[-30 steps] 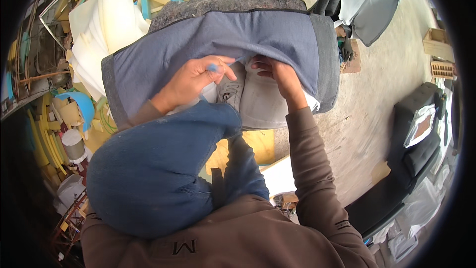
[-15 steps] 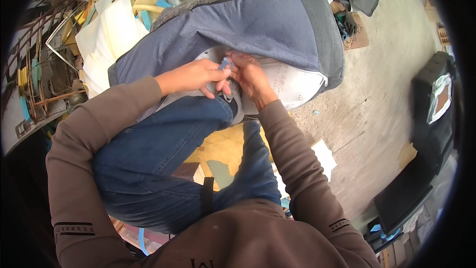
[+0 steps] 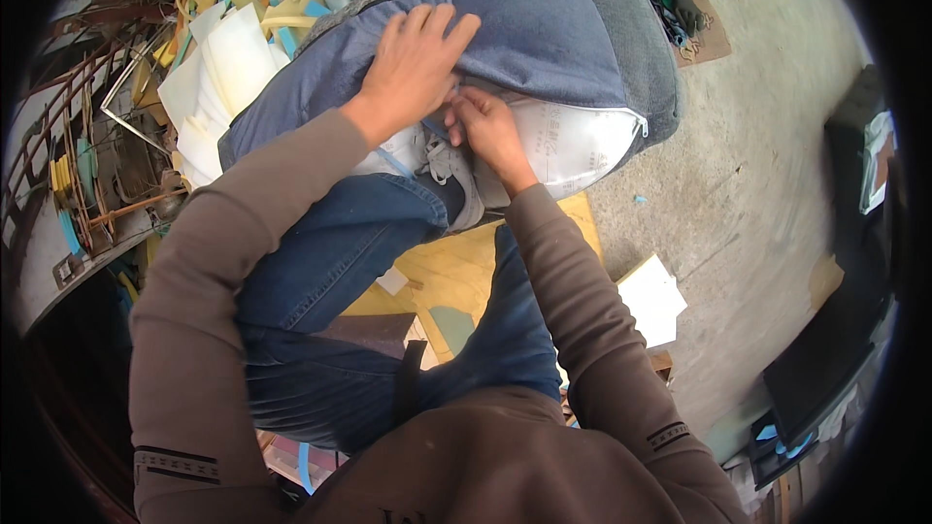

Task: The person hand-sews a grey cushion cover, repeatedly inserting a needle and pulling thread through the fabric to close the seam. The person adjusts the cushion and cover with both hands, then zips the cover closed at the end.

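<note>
Left hand (image 3: 416, 60) lies flat, fingers spread, on the blue cushion cover (image 3: 544, 29) — right hand (image 3: 485, 128) pinches its edge.

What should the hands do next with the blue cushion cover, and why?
Probably tug the blue cover further down. The left hand lies flat on it, the right hand pinches its edge, and white padding shows bare below.

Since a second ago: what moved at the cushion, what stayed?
The left hand came off the opening and moved up; it now lies flat on the blue-grey cushion cover. The right hand stayed at the zip edge, fingers pinched there. The white inner pad still shows; the cushion still rests against the knee.
</note>
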Demonstrator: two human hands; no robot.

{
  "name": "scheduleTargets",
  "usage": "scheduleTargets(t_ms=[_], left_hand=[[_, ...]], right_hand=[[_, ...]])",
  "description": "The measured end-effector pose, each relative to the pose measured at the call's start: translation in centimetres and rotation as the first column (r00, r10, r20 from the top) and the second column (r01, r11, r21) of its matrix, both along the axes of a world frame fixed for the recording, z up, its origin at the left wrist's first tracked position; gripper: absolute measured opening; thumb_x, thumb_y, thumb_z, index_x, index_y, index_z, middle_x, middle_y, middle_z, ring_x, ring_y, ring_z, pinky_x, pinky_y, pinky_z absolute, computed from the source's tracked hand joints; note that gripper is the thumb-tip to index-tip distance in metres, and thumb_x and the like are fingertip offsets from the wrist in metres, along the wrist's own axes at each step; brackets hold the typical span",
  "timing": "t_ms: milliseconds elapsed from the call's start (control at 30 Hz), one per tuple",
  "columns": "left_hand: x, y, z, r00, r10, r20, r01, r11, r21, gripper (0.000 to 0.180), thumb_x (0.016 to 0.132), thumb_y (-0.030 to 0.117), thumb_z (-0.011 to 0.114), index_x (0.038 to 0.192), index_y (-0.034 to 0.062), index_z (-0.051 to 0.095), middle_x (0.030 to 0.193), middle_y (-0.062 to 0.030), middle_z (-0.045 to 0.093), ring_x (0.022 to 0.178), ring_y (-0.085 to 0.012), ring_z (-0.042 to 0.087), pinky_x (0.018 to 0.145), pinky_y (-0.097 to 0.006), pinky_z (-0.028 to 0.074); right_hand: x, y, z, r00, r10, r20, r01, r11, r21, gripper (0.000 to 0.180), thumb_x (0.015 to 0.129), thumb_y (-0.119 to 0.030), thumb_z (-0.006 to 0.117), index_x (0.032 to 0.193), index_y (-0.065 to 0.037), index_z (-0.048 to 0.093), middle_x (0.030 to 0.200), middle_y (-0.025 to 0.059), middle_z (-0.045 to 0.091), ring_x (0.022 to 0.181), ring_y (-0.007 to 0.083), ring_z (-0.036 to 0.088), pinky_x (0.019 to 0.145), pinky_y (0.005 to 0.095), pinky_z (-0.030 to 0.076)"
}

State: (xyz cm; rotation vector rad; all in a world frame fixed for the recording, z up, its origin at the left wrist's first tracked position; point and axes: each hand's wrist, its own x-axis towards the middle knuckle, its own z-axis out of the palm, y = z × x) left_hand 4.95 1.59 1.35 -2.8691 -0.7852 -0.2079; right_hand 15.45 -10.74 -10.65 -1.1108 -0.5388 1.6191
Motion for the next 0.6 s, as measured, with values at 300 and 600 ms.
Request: scheduleTargets(t_ms=[300,600], left_hand=[[1.0,1.8,-4.9,0.916,0.388,0.101,-0.262,0.771,-0.580,0.021,0.099,0.001,0.055,0.116,0.0012,0.068,0.103,-0.0300,0.074,0.100,-0.0506,0.071,0.086,-0.057,0.056],[-0.1,1.3,-3.4,0.972,0.171,-0.162,-0.231,0.559,-0.796,0.032,0.098,0.027,0.055,0.114,-0.0006,0.060,0.099,-0.0325,0.071,0.101,-0.0531,0.068,0.086,-0.056,0.052]], right_hand=[[-0.3,-0.8,0.4,0.952,0.014,0.307,-0.027,0.999,0.039,0.022,0.110,-0.011,0.055,0.112,0.003,0.071,0.079,0.0057,0.068,0.059,0.0120,0.060,0.058,0.0310,0.049],[1.0,-2.4,-1.5,0.837,0.063,0.543,-0.143,0.984,0.106,0.019,0.102,-0.011,0.062,0.109,0.002,0.074,0.084,0.0222,0.075,0.074,0.0395,0.074,0.074,0.0465,0.058]])
